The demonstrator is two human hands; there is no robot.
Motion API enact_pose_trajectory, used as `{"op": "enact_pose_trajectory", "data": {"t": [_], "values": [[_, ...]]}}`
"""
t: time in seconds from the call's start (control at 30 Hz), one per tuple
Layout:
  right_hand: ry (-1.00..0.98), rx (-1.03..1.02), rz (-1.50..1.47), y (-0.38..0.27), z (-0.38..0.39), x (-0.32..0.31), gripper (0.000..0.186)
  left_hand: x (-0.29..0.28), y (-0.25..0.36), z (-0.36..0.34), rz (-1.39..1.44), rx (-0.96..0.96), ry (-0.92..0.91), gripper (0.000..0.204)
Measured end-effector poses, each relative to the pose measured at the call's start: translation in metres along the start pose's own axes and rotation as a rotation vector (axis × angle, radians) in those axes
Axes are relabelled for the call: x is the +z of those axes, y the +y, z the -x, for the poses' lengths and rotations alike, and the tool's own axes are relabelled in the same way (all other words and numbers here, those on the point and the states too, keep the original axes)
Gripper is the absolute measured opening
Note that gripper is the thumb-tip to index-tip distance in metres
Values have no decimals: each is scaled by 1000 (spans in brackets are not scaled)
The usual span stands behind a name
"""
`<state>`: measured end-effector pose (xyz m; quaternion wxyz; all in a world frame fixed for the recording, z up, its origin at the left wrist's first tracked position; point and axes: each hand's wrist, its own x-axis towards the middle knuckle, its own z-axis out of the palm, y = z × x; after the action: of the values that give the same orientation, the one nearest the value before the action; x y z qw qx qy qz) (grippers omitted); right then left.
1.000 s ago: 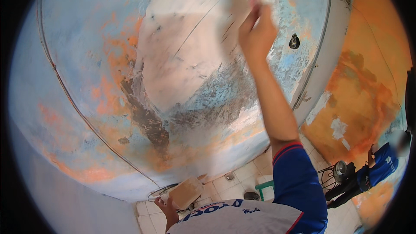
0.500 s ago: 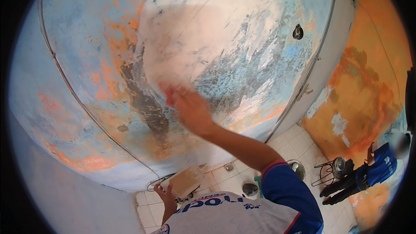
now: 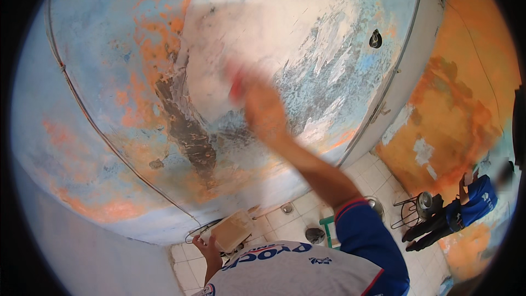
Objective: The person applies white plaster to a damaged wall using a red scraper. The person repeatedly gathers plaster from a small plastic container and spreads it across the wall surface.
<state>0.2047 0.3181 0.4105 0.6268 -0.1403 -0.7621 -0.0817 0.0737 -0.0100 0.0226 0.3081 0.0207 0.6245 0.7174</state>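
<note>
Plaster (image 3: 246,49) covers the upper middle of the wall (image 3: 98,77) as a broad pale patch, off-white to faintly pink, smooth at its centre and ragged at its right edge, where it breaks into streaks over flaking blue paint. To its left the wall is mottled blue and orange, and a dark grey scraped strip (image 3: 186,126) runs down from the patch's lower left edge. A thin cable (image 3: 82,109) curves down the wall's left side.

The right hand (image 3: 257,104) is raised against the lower edge of the pale patch, blurred by motion; something red (image 3: 236,89) shows at its upper side, but whether the fingers are spread or clamped on it cannot be told. The left hand (image 3: 205,246) is low near the wall's bottom edge, fingers wrapped around the near end of a flat tan board (image 3: 233,229) held over the tiled floor (image 3: 378,181). A dark stand (image 3: 416,208) sits on the floor to the right.
</note>
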Motion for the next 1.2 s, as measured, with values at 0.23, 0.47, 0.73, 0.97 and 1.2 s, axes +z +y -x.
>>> {"op": "enact_pose_trajectory", "data": {"t": [0.23,0.47,0.73,0.97,1.2], "values": [[111,344,168,6,-28,-58,20,-25,5,-18,-217,286,-166,63],[369,161,351,148,-141,-104,11,-37,8,-38,-105,119,-126,61],[-75,-53,20,-35,134,23,9,-40,21,-60,-40,13,-120,64],[494,184,239,46,-60,-69,14,-47,30,-64,31,5,-163,65],[502,147,469,119,-171,-85,18,-64,14,-67,-109,167,-218,65]]}}
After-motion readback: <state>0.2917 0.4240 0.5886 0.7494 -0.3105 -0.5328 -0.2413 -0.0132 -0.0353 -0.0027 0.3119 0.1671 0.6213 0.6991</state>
